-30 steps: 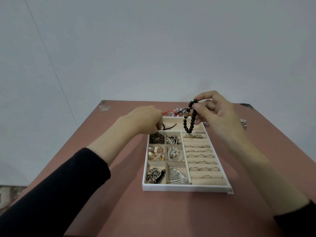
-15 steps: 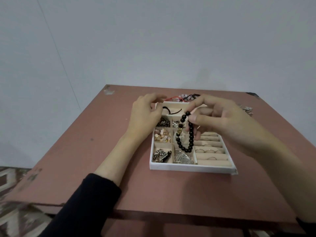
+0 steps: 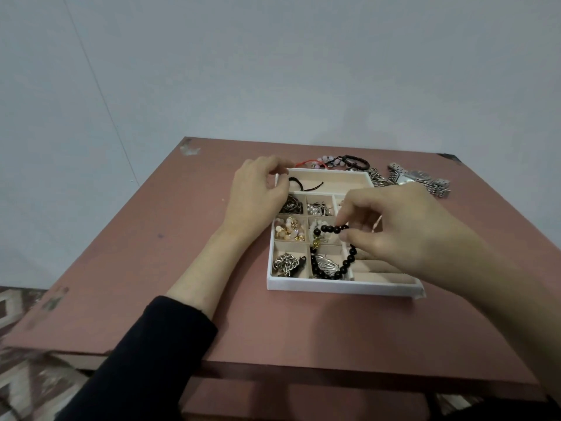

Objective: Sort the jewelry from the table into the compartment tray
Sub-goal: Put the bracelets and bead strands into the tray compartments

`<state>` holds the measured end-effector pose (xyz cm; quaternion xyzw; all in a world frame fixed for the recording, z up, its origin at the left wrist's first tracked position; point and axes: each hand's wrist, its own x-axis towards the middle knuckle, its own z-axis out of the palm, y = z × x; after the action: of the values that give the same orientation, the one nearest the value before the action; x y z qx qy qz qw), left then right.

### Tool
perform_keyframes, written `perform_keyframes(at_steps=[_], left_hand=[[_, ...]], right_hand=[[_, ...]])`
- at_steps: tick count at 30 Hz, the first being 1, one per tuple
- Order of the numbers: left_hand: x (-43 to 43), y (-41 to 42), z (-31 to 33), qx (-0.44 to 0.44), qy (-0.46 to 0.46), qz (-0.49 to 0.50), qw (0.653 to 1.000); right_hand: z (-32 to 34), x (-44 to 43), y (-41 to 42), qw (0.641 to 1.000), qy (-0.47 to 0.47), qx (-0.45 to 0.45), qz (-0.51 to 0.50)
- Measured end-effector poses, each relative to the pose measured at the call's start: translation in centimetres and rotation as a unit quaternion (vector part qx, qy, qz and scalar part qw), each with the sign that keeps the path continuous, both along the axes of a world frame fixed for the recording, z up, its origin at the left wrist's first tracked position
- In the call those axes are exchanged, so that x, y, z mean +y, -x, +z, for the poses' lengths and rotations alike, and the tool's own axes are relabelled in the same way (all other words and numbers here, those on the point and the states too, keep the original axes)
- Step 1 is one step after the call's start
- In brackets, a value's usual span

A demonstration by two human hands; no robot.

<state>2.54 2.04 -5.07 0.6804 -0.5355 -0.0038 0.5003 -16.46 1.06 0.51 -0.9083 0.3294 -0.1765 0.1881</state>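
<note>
Setting: a reddish-brown table point(image 3: 145, 268), its top scuffed pale at the corner far left of the grip, stands before a plain pale grey wall point(image 3: 303, 71) in even light, a thin seam point(image 3: 98, 86) crossing the wall well left of the grip; patterned floor point(image 3: 27, 378) shows below and left.

Right hand point(image 3: 403, 238) lowered bead bracelet point(image 3: 331, 229) over tray point(image 3: 334, 288).

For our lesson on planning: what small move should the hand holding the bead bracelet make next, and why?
Probably carry the bracelet to the long far compartment: the right hand pinches it over filled squares of the tray, while that one holds only a cord.
</note>
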Motion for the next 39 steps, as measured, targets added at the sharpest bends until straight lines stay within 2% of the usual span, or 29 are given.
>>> perform_keyframes(at_steps=[4,8,12,15,19,21,24,31,35,39], left_hand=[[0.0,0.0,-0.1,-0.008,-0.001,-0.002,1.000],[-0.2,-0.2,-0.3,-0.010,-0.005,-0.003,1.000],[-0.3,-0.3,-0.4,-0.017,-0.013,-0.002,1.000],[-0.4,-0.2,-0.4,-0.026,-0.017,-0.001,1.000],[-0.4,-0.3,-0.5,-0.027,-0.017,0.001,0.999],[-0.4,-0.3,-0.4,-0.027,-0.016,-0.001,1.000],[-0.4,-0.3,-0.4,-0.024,-0.016,-0.003,1.000],[-0.4,-0.3,-0.4,-0.026,-0.015,0.000,1.000],[-0.4,-0.3,-0.4,-0.027,-0.014,-0.006,1.000],[-0.4,-0.3,-0.4,-0.023,-0.014,-0.005,1.000]], right_hand=[[-0.1,0.8,-0.7,0.992,0.070,0.088,0.053],[-0.5,1.0,-1.2,0.980,0.071,0.152,0.105],[-1.0,0.4,-1.4,0.973,0.061,0.170,0.146],[-1.1,-0.1,-1.3,0.977,0.036,0.154,0.145],[-0.1,-0.4,0.0,0.988,-0.052,0.051,0.139],[0.6,-0.8,0.8,0.985,-0.062,0.064,0.149],[0.9,-1.2,1.1,0.978,-0.062,0.125,0.156],[-0.3,-1.4,-0.4,0.984,-0.047,0.094,0.145],[-0.8,-1.5,-0.9,0.974,-0.019,0.121,0.189],[-1.1,-1.6,-0.6,0.972,0.011,0.101,0.213]])
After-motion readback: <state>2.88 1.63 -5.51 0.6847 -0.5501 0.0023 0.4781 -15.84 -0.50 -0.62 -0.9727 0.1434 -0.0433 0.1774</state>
